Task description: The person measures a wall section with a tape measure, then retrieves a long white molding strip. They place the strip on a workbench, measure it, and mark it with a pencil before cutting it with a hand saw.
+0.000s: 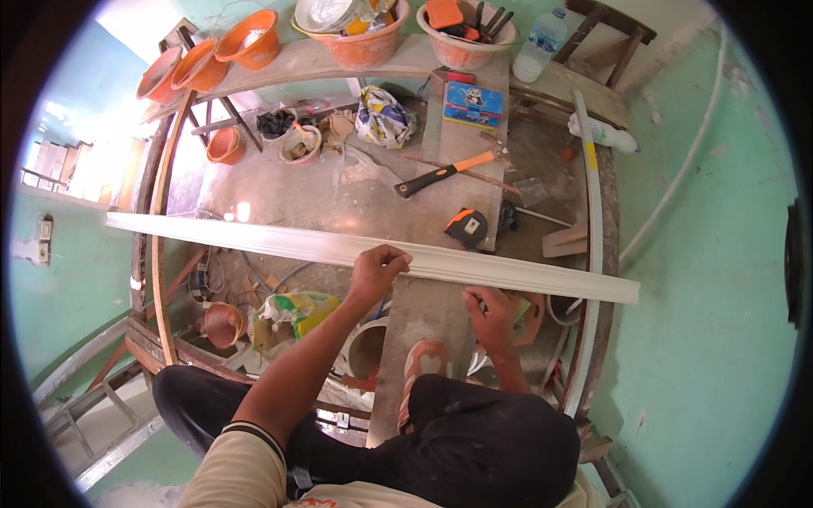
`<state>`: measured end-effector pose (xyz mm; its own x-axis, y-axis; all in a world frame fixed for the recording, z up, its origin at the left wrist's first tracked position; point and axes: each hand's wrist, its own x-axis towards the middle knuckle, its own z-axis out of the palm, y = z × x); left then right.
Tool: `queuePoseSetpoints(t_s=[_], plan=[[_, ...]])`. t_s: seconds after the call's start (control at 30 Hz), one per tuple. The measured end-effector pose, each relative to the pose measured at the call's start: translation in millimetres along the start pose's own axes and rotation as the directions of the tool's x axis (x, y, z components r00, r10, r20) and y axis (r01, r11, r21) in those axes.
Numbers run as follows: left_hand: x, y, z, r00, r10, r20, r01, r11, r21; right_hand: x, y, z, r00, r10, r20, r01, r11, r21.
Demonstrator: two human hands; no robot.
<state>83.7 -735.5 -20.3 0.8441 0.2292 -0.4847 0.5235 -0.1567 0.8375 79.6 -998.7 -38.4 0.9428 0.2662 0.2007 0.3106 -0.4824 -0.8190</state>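
Observation:
A long white moulding strip [309, 243] with grooves along its length lies crosswise before me. My left hand [379, 273] is over the middle of the strip, its thumb and fingertips pinched together against the grooved face. Whatever is between those fingertips is too small to make out. Just below the strip's near edge, my right hand [489, 311] has its fingers curled closed. What it may hold is hidden. Beyond the strip lie a black and orange tape measure [467, 228] and a hammer [445, 173] with a black and orange handle.
Wooden rails [161, 229] frame both sides, and a plank [415, 317] runs under my foot. Along the far board stand orange buckets [254, 42], a tool-filled basin [467, 52] and a water bottle [539, 46]. A blue box [472, 105] sits nearer. Green walls [703, 296] bound the sides.

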Motion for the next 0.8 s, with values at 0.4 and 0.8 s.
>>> queuePoseSetpoints(t_s=[0.4,0.8], plan=[[10.8,-23.3,5.5,0.995,0.102,0.018,-0.100,0.990,-0.099,45.7,1.3,-8.8,0.998,-0.006,-0.055,0.005,1.000,-0.021],[10.0,-20.7,10.1,0.990,0.135,0.044,-0.136,0.991,-0.001,39.3,3.4,1.2,0.999,-0.051,0.017,0.051,0.999,-0.017]])
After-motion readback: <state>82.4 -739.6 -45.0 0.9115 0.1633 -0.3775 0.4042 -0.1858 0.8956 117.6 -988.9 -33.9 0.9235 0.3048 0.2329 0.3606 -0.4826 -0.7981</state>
